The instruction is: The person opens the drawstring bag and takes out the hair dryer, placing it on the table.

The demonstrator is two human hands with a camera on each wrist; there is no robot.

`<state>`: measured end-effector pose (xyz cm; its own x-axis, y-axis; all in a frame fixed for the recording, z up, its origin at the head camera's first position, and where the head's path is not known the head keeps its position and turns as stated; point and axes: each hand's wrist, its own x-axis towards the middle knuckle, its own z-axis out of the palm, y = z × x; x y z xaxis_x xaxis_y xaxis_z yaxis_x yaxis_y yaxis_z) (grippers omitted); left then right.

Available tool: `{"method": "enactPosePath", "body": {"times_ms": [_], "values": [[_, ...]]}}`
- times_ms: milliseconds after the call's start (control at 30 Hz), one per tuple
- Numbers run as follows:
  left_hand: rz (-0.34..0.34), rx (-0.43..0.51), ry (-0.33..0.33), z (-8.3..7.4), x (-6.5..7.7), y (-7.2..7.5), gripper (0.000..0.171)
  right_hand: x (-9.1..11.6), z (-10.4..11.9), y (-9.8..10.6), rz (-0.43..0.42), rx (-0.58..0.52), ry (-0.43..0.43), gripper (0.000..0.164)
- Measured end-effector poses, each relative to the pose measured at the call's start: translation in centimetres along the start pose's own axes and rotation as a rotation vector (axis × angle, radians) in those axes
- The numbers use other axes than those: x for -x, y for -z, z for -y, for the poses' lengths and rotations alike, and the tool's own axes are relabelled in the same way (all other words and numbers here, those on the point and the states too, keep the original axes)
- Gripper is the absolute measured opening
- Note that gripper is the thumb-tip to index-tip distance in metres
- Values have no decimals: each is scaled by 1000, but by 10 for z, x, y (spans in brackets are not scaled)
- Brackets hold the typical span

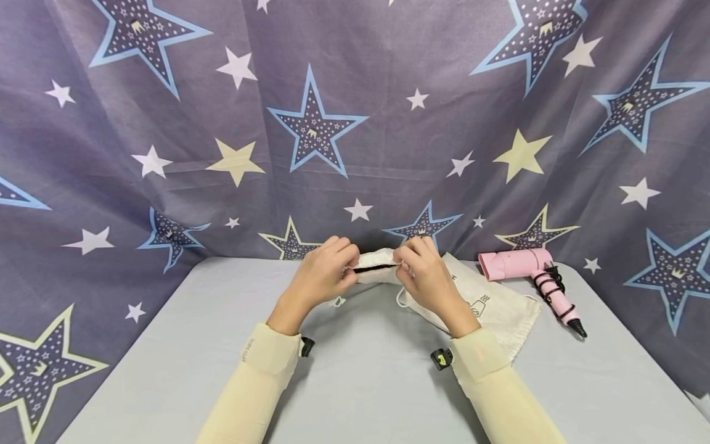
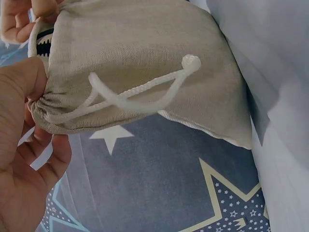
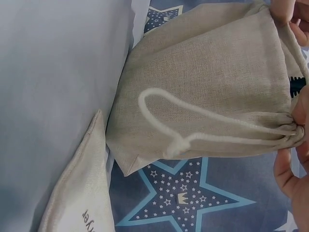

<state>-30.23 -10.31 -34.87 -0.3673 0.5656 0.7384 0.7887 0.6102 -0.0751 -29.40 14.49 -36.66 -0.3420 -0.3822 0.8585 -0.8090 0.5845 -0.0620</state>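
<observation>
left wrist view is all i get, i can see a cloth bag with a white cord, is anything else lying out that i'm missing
Observer: Yes, the head view shows a pink hair dryer lying toward the right end of the grey surface.

Operator: anything close to it

Observer: A printed cloth bag lies flat to its left in the head view, partly hidden by the right hand and forearm.

Operator: and by that hand, what's on the bag i can see

Observer: The right wrist view shows another looped white cord there, running from the gathered rim of the held bag.
</observation>
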Motion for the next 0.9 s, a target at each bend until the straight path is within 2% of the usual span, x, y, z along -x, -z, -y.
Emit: {"method": "enactPosePath", "body": {"times_ms": [300, 900], "values": [[9, 12, 0, 1, 0, 3, 23, 1, 0, 1, 10, 4, -25, 18], [30, 28, 4, 2, 0, 6, 24, 0, -1, 2, 0, 32, -15, 20]]}}
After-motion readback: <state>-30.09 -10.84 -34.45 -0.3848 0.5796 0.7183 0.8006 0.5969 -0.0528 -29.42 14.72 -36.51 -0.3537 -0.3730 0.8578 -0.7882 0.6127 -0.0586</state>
